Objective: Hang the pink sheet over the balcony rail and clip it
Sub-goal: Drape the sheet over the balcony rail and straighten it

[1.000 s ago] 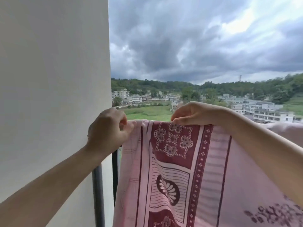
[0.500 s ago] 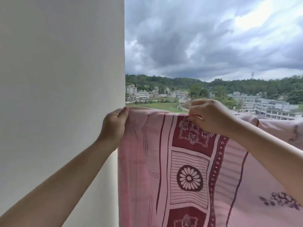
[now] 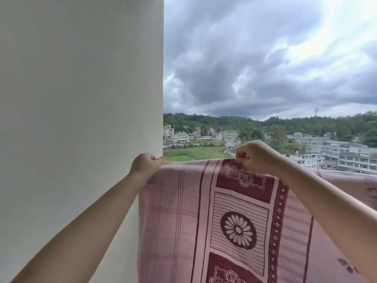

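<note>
The pink sheet (image 3: 179,217), printed with dark red bands, squares and flower motifs, hangs down in front of me and fills the lower right of the view. My left hand (image 3: 145,166) grips its top left corner, right beside the wall. My right hand (image 3: 255,156) pinches the top edge further right, over a dark red square. The top edge runs nearly straight between the two hands. The balcony rail is hidden behind the cloth. No clip is visible.
A plain cream wall (image 3: 81,119) fills the left half and ends in a vertical corner just left of the sheet. Beyond the sheet lie open air, a green field, white buildings (image 3: 336,154), wooded hills and a cloudy sky.
Both hands have spread apart along the top edge, stretching it flat. The left corner now reaches the wall, covering the dark rail posts seen a second ago. The view has shifted left.
</note>
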The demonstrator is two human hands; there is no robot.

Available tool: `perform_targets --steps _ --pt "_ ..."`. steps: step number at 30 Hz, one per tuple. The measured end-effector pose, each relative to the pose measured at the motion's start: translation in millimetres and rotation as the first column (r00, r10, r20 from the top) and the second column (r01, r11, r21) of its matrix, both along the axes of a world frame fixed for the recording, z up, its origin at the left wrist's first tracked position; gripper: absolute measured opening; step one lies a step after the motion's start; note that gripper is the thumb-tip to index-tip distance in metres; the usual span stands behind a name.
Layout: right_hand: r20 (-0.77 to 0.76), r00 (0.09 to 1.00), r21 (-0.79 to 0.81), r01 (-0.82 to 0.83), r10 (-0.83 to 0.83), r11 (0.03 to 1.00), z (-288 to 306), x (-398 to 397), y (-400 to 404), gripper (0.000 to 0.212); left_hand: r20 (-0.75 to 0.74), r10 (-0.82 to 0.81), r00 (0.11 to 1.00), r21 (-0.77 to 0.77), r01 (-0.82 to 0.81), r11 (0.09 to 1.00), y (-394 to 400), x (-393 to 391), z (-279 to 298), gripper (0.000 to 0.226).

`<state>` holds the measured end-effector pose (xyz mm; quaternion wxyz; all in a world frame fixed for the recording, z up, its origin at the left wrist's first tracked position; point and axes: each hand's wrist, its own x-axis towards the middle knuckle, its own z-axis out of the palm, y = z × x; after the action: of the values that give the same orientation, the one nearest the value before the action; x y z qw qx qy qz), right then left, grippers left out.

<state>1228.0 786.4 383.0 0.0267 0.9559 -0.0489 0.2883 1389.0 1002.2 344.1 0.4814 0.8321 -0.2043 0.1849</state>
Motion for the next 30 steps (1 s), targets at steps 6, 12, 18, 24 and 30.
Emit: perform_targets --steps 6,12,18,24,30 --pt "0.334 0.943 0.065 -0.031 0.007 0.997 4.6 -6.5 12.2 0.015 0.284 0.154 0.946 -0.140 -0.118 0.983 -3.2 -14.6 21.8 0.046" --pt "0.085 0.993 0.090 0.070 -0.078 0.993 -4.1 16.8 10.3 0.018 0.090 0.124 0.988 0.225 -0.142 0.964 -10.3 -0.3 22.1 0.030" --pt "-0.027 0.999 0.075 0.030 -0.028 0.997 -2.3 -1.6 15.8 0.034 -0.028 0.109 0.994 -0.016 -0.110 0.994 4.0 -8.8 -19.9 0.020" --pt "-0.052 0.998 -0.122 -0.048 0.042 0.991 -18.3 -45.0 17.0 0.030 0.636 -0.139 0.760 0.284 -0.063 0.957 0.5 -54.4 -35.8 0.033" --pt "0.188 0.971 -0.118 -0.131 0.151 0.984 -40.1 -44.9 6.2 0.015 0.789 -0.116 0.603 0.296 -0.209 0.932 -11.5 -52.3 -38.9 0.003"
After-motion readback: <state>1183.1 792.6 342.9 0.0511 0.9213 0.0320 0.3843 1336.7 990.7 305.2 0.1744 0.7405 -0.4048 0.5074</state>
